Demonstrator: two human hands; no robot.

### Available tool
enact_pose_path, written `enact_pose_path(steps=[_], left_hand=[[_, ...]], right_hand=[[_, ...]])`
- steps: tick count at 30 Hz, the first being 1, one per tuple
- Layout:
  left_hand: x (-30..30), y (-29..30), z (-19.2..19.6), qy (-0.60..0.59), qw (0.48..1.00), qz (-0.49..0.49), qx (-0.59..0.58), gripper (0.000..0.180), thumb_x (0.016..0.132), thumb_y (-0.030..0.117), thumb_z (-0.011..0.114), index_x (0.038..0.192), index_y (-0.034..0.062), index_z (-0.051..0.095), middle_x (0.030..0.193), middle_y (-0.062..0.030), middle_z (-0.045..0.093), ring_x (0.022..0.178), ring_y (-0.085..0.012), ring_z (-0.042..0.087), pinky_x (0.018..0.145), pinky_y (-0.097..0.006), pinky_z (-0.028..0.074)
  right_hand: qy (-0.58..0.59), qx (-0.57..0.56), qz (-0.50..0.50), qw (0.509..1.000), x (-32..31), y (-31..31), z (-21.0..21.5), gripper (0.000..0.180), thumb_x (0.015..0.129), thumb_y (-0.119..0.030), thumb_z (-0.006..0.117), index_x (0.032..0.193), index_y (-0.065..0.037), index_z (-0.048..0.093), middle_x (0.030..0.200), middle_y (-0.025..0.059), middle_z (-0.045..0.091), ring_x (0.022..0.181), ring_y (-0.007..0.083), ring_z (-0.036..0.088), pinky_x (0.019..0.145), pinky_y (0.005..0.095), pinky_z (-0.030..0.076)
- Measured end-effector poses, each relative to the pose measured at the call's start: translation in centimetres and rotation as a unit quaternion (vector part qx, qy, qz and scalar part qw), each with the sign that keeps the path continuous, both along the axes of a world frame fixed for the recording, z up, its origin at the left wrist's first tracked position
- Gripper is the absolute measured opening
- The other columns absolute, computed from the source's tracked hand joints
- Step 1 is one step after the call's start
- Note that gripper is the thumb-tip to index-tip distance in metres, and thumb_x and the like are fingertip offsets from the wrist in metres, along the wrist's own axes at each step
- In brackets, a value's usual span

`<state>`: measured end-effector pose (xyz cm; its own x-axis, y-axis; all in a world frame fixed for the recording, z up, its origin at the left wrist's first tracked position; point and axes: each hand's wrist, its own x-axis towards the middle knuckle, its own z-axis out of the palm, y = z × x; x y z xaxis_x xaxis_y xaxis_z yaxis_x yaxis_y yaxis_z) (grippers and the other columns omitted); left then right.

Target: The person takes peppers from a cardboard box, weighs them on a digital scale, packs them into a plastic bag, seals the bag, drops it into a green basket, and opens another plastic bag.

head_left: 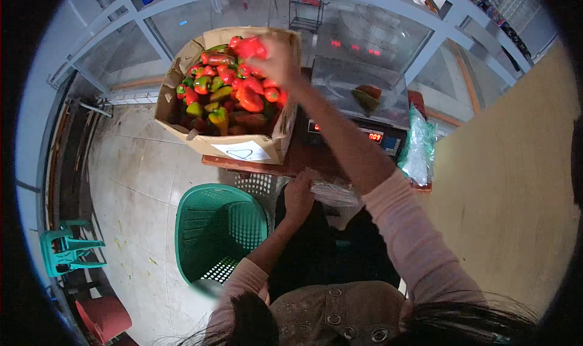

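Observation:
Over the far right part of an open cardboard box (243,148), my right hand (278,60) reaches among red and green peppers (249,99). Its fingers are smeared by motion beside a bright red pepper (250,47), and whether they grip it cannot be made out. At the near edge of the brown table (306,157), my left hand (299,197) is closed on what looks like a clear plastic bag (335,194). To the right of the box stands a digital scale (337,82) with a red lit display; a green and red pepper (367,97) lies on its metal plate.
A green plastic basket (188,224) stands on the floor below the box. A bundle of pale green plastic bags (418,145) lies right of the scale. Behind is a glass partition (376,36); a tan board (504,182) rises at the right. A green stool (73,249) stands far left.

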<state>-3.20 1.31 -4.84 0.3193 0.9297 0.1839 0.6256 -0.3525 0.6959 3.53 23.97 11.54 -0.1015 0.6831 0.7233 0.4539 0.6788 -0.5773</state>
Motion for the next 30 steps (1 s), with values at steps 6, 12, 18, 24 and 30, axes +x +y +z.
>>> enact_pose_path(steps=[6,12,18,24,30], left_hand=[[0.9,0.2,-1.6,0.002,0.999,-0.018,0.05,0.032,0.067,-0.002,0.054,0.098,-0.0004,0.05,0.084,-0.0173,0.054,0.073,-0.0368,0.053,0.06,-0.046,0.04],[0.5,0.3,-1.7,-0.012,0.999,-0.014,0.044,0.031,0.064,-0.003,0.055,0.094,0.0042,0.051,0.082,-0.0161,0.053,0.07,-0.0369,0.052,0.057,-0.046,0.038],[0.6,0.4,-2.0,0.02,0.999,0.004,0.036,0.029,0.064,-0.004,0.053,0.092,0.0047,0.05,0.079,-0.0156,0.052,0.07,-0.0369,0.051,0.058,-0.046,0.039],[0.7,0.2,-1.5,-0.002,0.998,0.013,0.056,0.03,0.062,-0.005,0.052,0.09,0.0045,0.051,0.078,-0.0158,0.052,0.072,-0.0374,0.051,0.059,-0.046,0.039],[0.9,0.2,-0.9,-0.013,0.999,0.003,0.029,0.027,0.062,-0.006,0.051,0.087,0.005,0.05,0.08,-0.0151,0.052,0.071,-0.0377,0.051,0.058,-0.046,0.039]], right_hand=[[-0.115,-0.23,-0.219,0.941,21.0,0.5,-4.6,0.063,0.061,-0.023,0.076,0.116,-0.01,0.047,0.096,0.0091,0.059,0.084,0.0219,0.058,0.064,0.0346,0.052],[-0.081,-0.35,-0.315,0.878,31.4,-2.8,-11.7,0.045,0.061,-0.034,0.07,0.096,-0.007,0.06,0.086,0.0134,0.062,0.081,0.0271,0.06,0.073,0.0364,0.047],[-0.207,-0.369,-0.301,0.855,30.1,-3.8,-11.6,0.044,0.06,-0.034,0.07,0.095,-0.008,0.061,0.087,0.0139,0.063,0.082,0.0286,0.06,0.075,0.0372,0.046],[-0.116,-0.454,-0.227,0.853,28.6,-4.3,-9.1,0.047,0.061,-0.031,0.071,0.099,-0.006,0.059,0.086,0.0141,0.063,0.08,0.026,0.06,0.072,0.0392,0.047],[-0.181,-0.384,-0.388,0.818,30.9,-3.7,-11.0,0.051,0.064,-0.032,0.07,0.104,-0.004,0.056,0.088,0.0149,0.062,0.08,0.0251,0.061,0.07,0.0373,0.049]])
